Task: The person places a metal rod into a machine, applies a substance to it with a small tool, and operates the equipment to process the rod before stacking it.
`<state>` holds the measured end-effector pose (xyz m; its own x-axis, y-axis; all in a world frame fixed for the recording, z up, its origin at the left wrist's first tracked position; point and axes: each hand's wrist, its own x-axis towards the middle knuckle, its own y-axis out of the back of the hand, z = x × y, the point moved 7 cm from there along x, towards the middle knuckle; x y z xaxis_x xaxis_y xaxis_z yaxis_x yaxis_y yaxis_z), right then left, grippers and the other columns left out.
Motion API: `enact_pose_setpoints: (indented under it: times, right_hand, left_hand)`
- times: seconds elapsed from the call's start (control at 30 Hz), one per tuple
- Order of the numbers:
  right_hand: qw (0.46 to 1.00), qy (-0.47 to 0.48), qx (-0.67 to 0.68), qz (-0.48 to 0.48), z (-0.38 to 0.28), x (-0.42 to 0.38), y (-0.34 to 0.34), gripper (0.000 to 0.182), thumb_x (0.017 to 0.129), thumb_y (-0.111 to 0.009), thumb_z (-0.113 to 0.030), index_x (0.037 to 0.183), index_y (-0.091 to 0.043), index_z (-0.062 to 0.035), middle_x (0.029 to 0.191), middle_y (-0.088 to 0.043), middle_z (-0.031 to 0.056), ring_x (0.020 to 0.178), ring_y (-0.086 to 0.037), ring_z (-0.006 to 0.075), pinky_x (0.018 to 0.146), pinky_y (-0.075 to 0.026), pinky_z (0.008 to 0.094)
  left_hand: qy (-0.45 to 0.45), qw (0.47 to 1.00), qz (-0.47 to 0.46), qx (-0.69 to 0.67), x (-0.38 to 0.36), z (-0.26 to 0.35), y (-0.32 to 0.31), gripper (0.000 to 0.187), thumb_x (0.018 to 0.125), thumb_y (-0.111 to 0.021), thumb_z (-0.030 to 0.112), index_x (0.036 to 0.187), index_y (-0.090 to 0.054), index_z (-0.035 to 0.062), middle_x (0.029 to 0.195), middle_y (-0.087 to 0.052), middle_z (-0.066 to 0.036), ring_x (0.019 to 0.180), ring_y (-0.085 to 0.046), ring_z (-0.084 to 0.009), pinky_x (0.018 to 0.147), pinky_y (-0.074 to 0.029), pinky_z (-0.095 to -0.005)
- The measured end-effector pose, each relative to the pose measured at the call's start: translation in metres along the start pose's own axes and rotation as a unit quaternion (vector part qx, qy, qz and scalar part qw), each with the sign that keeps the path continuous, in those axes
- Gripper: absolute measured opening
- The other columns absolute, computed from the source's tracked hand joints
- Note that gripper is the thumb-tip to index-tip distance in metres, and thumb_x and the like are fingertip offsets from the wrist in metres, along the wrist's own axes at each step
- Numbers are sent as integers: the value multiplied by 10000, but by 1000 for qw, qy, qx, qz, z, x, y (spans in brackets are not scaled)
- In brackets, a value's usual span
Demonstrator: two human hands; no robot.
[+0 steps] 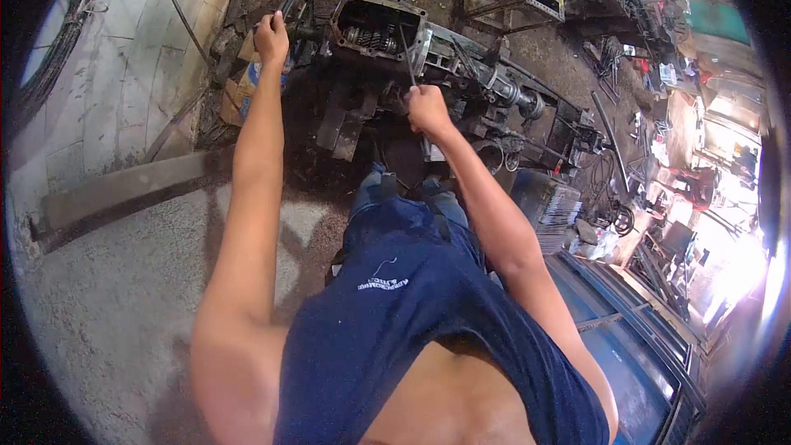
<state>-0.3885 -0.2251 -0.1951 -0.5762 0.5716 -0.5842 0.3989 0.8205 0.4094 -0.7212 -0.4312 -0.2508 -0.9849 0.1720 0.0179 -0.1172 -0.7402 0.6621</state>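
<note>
My left hand is closed at the upper left, beside a dark handwheel on the machine; what its fingers hold is too small to make out. My right hand is wrapped round the lower end of a thin metal rod. The rod slants up over the right edge of an open gear housing, where gears and a shaft show inside. Right of the housing runs a greasy machine body with a shiny cylindrical shaft.
A metal frame stands behind the machine. Finned metal parts and blue panels lie to the right. A concrete ledge runs along the left, by a block wall. Cardboard sits below my left hand.
</note>
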Motion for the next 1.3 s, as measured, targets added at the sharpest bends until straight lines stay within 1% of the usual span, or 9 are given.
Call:
enact_pose_setpoints:
  times: [0.17,0.3,0.33,0.4,0.47,0.6,0.7,1.07,1.3]
  right_hand:
    - [977,-114,173,-43,-11,-35,20,295,1028,-402,-256,958,-547,-8,617,-387,-26,427,-355,81,368,-286,259]
    - [861,-249,407,-177,-24,-55,-17,261,1037,-365,-218,964,-507,-12,630,-329,-39,433,-261,60,358,-217,230]
    - [815,-293,457,-202,-28,-58,-29,254,1039,-351,-202,953,-496,-13,633,-315,-41,437,-241,56,353,-196,224]
    - [817,-293,463,-179,-30,-50,-32,194,1026,-340,-171,953,-462,-40,611,-303,-41,436,-236,67,350,-198,244]
    - [720,-303,593,-196,-33,-43,-39,173,1017,-346,-149,897,-432,-58,605,-286,-43,435,-237,62,343,-185,235]
    - [623,-331,678,-205,-45,-46,-41,195,1001,-347,-125,826,-417,-73,593,-286,-37,425,-236,73,337,-183,232]
    - [590,-336,717,-159,-49,-45,-51,186,972,-338,-86,802,-411,-75,589,-298,-27,420,-244,82,332,-189,235]
    - [571,-314,755,-68,-77,-44,-65,238,955,-297,-58,749,-416,-63,544,-297,-39,383,-230,70,305,-216,216]
    - [566,-310,761,-73,-79,-30,-75,182,927,-260,-59,791,-379,-85,570,-268,-18,414,-228,92,327,-197,236]
  left_hand:
    - [-38,999,12,4,-2,10,7,590,936,-510,565,1053,-634,0,998,-653,-190,945,-610,-352,816,-458,-480]
    - [63,997,-9,52,-11,-17,-5,780,886,-515,648,1253,-574,-38,1261,-565,-254,1131,-554,-405,929,-448,-478]
    - [59,997,-9,54,-17,-5,2,780,886,-515,648,1253,-574,-38,1261,-565,-254,1131,-554,-405,929,-448,-478]
    - [46,998,-43,16,-23,12,10,806,888,-508,651,1231,-573,-75,1192,-603,-257,1100,-566,-418,939,-448,-475]
    - [53,998,-24,33,-21,6,9,783,899,-499,640,1215,-589,-71,1130,-627,-264,1066,-580,-425,929,-453,-469]
    - [48,998,-19,24,-18,1,2,768,912,-484,629,1222,-587,-66,1157,-617,-266,1089,-571,-429,935,-449,-483]
    - [43,998,-18,50,-11,0,0,748,924,-472,615,1233,-583,-57,1167,-614,-267,1096,-569,-434,937,-448,-490]
    - [75,995,-9,61,-22,12,4,659,939,-477,576,1167,-618,-26,1111,-639,-258,1037,-605,-416,841,-475,-499]
    - [64,972,-63,217,39,28,-20,733,900,-461,652,1172,-636,-7,1125,-641,-265,1068,-606,-423,885,-495,-503]
